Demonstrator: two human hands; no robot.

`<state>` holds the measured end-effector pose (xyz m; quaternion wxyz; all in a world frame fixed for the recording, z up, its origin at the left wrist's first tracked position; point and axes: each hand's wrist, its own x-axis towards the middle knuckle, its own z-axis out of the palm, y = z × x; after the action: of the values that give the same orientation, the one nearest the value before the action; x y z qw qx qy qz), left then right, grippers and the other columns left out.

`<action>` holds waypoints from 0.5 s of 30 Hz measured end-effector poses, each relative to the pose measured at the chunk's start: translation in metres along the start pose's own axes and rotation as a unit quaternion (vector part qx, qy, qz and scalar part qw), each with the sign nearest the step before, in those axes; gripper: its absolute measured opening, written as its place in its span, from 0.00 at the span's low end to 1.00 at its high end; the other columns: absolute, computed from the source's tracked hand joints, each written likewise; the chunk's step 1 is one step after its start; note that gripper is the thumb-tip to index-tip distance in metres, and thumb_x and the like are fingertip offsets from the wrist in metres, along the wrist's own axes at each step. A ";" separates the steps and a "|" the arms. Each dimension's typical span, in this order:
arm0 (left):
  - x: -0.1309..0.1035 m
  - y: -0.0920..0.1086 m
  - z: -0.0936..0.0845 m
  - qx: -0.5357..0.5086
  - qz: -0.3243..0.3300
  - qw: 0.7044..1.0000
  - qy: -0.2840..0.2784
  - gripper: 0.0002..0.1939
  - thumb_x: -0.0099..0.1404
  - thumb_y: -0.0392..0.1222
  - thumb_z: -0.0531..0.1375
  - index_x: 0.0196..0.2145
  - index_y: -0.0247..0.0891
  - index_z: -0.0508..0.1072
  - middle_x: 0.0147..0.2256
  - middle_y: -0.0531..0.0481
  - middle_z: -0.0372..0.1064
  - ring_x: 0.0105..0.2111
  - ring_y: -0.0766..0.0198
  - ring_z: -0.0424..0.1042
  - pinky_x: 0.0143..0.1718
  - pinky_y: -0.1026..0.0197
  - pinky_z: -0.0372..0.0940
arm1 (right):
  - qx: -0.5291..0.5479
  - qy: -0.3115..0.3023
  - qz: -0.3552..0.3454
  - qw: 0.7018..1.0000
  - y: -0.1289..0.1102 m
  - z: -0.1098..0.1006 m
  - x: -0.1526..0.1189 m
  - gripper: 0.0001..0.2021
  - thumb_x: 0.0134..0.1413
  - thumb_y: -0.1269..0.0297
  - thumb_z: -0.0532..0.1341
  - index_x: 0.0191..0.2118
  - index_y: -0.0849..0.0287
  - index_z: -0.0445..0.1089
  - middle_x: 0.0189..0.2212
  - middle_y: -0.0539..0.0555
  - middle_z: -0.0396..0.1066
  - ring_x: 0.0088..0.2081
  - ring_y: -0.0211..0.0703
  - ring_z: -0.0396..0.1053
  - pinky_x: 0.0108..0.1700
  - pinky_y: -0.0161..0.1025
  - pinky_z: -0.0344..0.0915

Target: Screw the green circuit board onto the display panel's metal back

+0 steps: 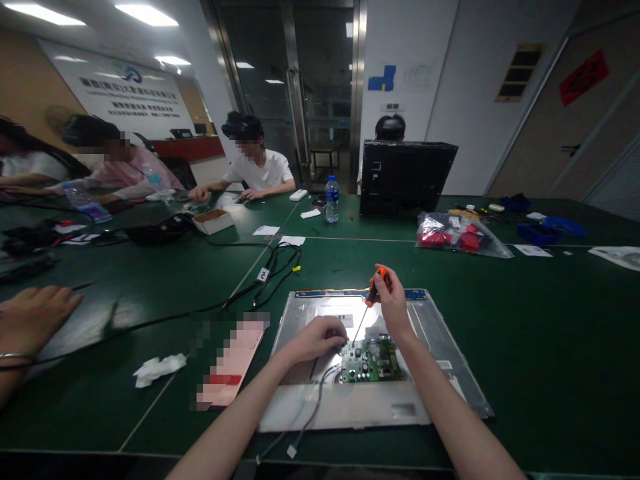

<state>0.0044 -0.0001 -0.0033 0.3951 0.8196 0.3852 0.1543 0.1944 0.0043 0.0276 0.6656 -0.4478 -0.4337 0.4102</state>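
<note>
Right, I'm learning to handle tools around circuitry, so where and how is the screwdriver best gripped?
Probably by the thick orange-and-black handle, from the upper right: the screwdriver leans, handle end raised that way, while its thin shaft slopes down to the green circuit board. The right hand grips the handle.

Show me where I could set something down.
Bare table right of the metal panel, nearer than the plastic bag; also between panel and water bottle. Crowded: left of the panel, with black cables, tissue, pink item.
</note>
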 end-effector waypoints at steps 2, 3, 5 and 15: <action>0.000 0.000 0.000 -0.007 0.002 1.000 -0.004 0.05 0.60 0.35 0.58 0.32 0.34 0.74 0.29 0.51 0.71 0.30 0.66 0.67 0.33 0.66 0.61 | 0.000 0.009 0.010 1.000 0.003 -0.003 -0.003 0.24 0.48 0.45 0.62 0.45 0.57 0.65 0.29 0.48 0.66 0.28 0.38 0.64 0.24 0.33 0.64; 0.000 0.000 0.000 -0.009 0.002 1.000 -0.005 0.05 0.60 0.35 0.58 0.32 0.34 0.74 0.29 0.51 0.71 0.30 0.66 0.68 0.33 0.66 0.61 | -0.004 0.014 0.012 1.000 0.004 -0.005 -0.004 0.24 0.48 0.45 0.61 0.45 0.57 0.65 0.29 0.48 0.66 0.28 0.38 0.64 0.24 0.33 0.64; 0.000 -0.001 0.000 -0.011 0.002 1.000 -0.005 0.05 0.59 0.35 0.58 0.32 0.34 0.74 0.29 0.51 0.71 0.30 0.66 0.68 0.32 0.66 0.61 | -0.017 0.018 0.009 1.000 0.005 -0.008 -0.006 0.24 0.48 0.45 0.61 0.45 0.57 0.65 0.28 0.48 0.64 0.27 0.38 0.63 0.23 0.33 0.64; 0.002 -0.002 -0.002 -0.002 0.013 1.000 -0.001 0.05 0.58 0.34 0.61 0.30 0.34 0.77 0.29 0.50 0.73 0.31 0.65 0.68 0.34 0.65 0.61 | -0.100 -0.062 -0.058 0.991 0.013 -0.004 -0.011 0.22 0.57 0.50 0.57 0.52 0.56 0.60 0.30 0.48 0.64 0.26 0.37 0.67 0.28 0.36 0.68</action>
<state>0.0031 0.0033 -0.0036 0.3949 0.8241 0.3735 0.1594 0.1933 -0.0035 0.0120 0.6121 -0.4595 -0.5384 0.3526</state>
